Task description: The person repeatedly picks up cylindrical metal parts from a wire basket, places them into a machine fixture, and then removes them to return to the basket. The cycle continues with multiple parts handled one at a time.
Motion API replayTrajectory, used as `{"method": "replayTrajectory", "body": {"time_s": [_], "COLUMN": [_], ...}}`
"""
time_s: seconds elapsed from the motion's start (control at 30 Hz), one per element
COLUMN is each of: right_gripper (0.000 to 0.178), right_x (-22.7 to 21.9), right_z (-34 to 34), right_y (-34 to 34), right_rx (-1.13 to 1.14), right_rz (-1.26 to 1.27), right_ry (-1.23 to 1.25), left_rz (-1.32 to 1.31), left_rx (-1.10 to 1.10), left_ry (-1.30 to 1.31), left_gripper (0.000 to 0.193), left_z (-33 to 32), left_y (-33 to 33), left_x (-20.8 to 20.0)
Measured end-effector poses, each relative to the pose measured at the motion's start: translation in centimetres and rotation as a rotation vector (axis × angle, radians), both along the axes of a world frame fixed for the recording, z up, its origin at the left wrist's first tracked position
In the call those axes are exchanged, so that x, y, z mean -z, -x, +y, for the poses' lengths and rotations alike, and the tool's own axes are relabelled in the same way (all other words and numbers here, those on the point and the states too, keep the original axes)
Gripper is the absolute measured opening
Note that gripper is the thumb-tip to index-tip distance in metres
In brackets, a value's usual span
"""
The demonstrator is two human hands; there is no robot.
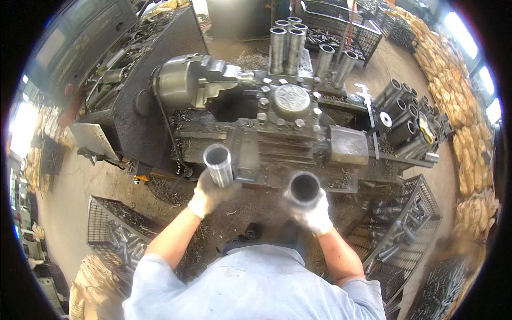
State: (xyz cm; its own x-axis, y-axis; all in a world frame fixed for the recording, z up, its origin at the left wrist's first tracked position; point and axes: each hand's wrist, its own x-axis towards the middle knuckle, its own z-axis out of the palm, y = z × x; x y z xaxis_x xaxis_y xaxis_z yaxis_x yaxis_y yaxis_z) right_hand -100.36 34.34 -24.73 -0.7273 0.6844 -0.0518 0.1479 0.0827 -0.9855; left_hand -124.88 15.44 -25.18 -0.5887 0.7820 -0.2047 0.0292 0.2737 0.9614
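My left hand (pixel 207 196), in a pale work glove, is closed round a shiny metal tube (pixel 220 169) held nearly upright, its open end toward me. In my gloved right hand (pixel 316 214) is a second metal tube (pixel 305 191), its dark bore facing up. Both tubes are in front of a lathe (pixel 282 149), apart from each other. The lathe's chuck (pixel 178 82) is at the left, with stepped jaws round a short metal piece. A round-topped tool post (pixel 291 99) ringed with bolts stands in the middle.
Several tubes (pixel 288 50) stand upright behind the tool post. More tubes (pixel 401 109) lie stacked at the right, by a caliper (pixel 368 114). Wire baskets of metal parts stand at the left (pixel 106 224), right (pixel 421 224) and back (pixel 368 34). Stacked sacks (pixel 456 90) line the right side.
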Motion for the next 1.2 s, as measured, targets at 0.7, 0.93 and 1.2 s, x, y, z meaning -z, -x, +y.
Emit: {"method": "replayTrajectory", "body": {"time_s": [0.7, 0.93, 1.2], "right_gripper": [0.033, 0.079, 0.029], "right_x": [-12.0, -12.7, -9.7], "right_z": [19.8, 24.7, 29.1], "right_y": [4.1, 27.5, 33.5], "right_rx": [-0.336, -0.441, -1.016], "right_rz": [-0.080, -0.358, -0.917], "right_ry": [-0.474, -0.954, -0.880], "left_rz": [0.111, 0.548, 0.761], "left_rx": [-0.054, 0.164, -0.100], "left_ry": [-0.408, -0.109, -0.395], "left_gripper": [0.040, 0.061, 0.073], "left_z": [11.3, 12.6, 4.8], "left_y": [10.9, 6.3, 12.6], "left_x": [0.3, 8.0, -3.4]}}
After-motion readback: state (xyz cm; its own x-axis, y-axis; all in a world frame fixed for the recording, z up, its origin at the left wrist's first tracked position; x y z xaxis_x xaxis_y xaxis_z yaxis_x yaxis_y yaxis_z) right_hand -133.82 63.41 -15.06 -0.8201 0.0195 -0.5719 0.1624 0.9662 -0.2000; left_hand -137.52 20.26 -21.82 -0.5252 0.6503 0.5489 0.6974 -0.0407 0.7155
